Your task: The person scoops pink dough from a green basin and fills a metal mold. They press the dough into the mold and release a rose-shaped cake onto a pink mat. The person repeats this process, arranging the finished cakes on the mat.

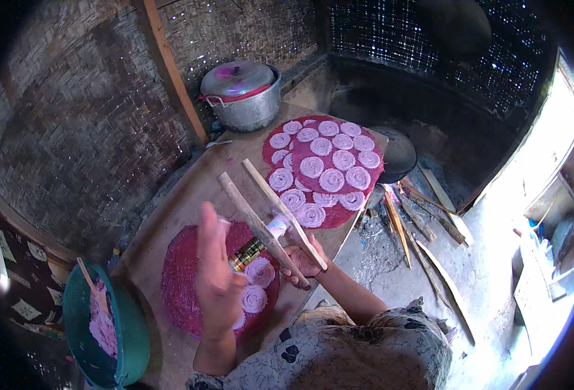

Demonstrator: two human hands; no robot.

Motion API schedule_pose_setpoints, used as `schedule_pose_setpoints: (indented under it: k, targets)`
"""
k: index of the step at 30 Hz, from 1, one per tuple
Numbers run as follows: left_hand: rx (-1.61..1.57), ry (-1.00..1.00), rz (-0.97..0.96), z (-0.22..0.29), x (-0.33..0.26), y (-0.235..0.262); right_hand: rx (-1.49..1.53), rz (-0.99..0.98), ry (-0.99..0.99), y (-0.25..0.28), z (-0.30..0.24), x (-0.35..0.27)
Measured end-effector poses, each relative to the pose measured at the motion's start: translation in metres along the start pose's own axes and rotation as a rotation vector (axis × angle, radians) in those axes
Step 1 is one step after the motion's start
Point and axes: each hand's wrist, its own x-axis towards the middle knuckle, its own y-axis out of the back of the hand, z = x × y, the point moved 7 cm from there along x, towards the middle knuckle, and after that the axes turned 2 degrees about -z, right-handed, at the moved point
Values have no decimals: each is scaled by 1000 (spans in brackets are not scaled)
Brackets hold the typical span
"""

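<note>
My right hand (305,260) is closed round the lower end of a wooden hand press, whose two long bars (261,221) tilt up and away to the left. A gold-coloured metal cylinder (248,252) sticks out of the press on its left side, and pale pink dough (277,225) shows between the bars. My left hand (217,279) is raised beside the cylinder, fingers stretched upward and thumb apart, with nothing visibly held. Beneath the press lies a round dark-red woven mat (186,279) bearing a few pink dough spirals (254,299), partly hidden by my left hand.
Farther back, overlapping red mats (303,153) carry several pink spirals on the board (170,214). A lidded metal pot (245,107) stands behind them. At the left is a green tub (131,338) with pink dough and a wooden stick. Firewood (423,221) and a dark pan (397,156) are at right.
</note>
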Motion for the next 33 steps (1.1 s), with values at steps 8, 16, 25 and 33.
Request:
schedule_pose_setpoints:
  k: [8,16,25,33]
  targets:
    - [527,-2,204,-10,2,99,80,122,120,-14,-9,2]
    - [947,689,-331,-156,-132,145,171,11,107,-33,-8,15]
    - [1006,820,-312,-164,-137,149,164,33,75,-32,-5,19]
    - [1065,525,-337,-152,-140,131,171,55,59,-30,-4,21]
